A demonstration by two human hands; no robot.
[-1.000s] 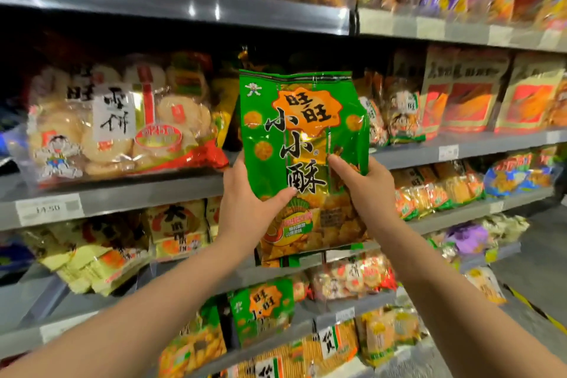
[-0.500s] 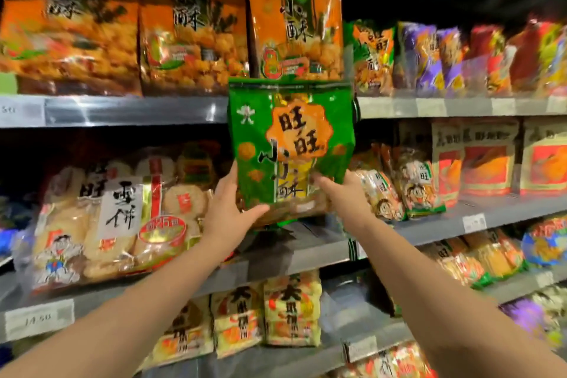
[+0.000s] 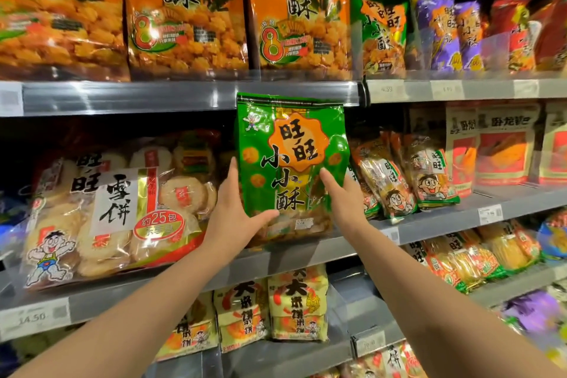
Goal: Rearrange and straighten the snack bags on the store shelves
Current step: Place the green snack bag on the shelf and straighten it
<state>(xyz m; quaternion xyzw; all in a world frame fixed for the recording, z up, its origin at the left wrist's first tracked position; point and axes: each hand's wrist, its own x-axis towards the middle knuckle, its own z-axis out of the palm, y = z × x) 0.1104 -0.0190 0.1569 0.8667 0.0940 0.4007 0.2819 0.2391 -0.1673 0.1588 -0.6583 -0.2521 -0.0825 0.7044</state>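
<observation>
A green snack bag with an orange badge and black characters stands upright at the front of the middle shelf. My left hand grips its lower left edge, thumb across the front. My right hand holds its lower right edge. The bag's bottom rests at or just above the shelf lip; its top reaches the rail of the upper shelf.
A large clear bag of round rice crackers lies left of the green bag. Small yellow-green packs stand to its right. Orange bags line the upper shelf. Yellow packs sit on the shelf below.
The view has tilted up and closer to the shelves. Both hands have carried the green bag down onto the middle shelf, and it now stands straighter.
</observation>
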